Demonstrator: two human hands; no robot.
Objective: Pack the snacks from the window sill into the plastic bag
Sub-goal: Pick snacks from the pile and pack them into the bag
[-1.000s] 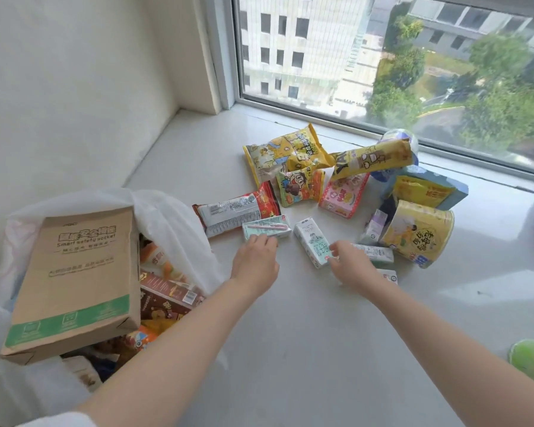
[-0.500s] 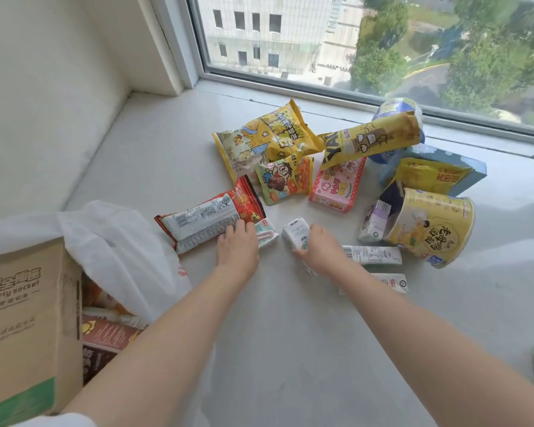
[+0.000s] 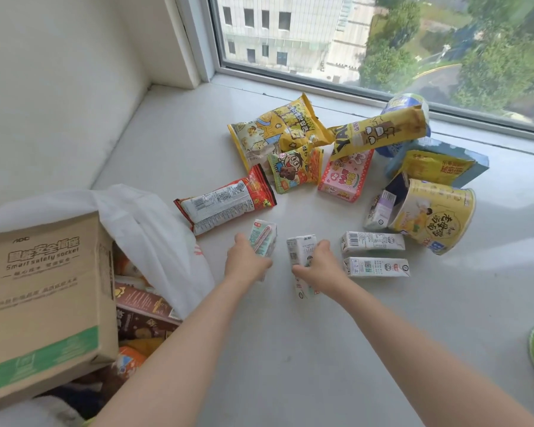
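Each hand grips a small carton on the sill [image 3: 290, 349]: left hand [image 3: 246, 262] on one carton [image 3: 263, 238], right hand [image 3: 318, 266] on the other [image 3: 301, 251]; both cartons' long axes run toward twelve; the bag [image 3: 154, 235] lies at nine, nearer the left.

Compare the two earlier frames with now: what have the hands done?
Both hands have closed on small cartons: the left hand grips the green-and-white carton, the right hand grips the white carton, both now tilted off the sill. The two cartons lying flat and the plastic bag stayed put.
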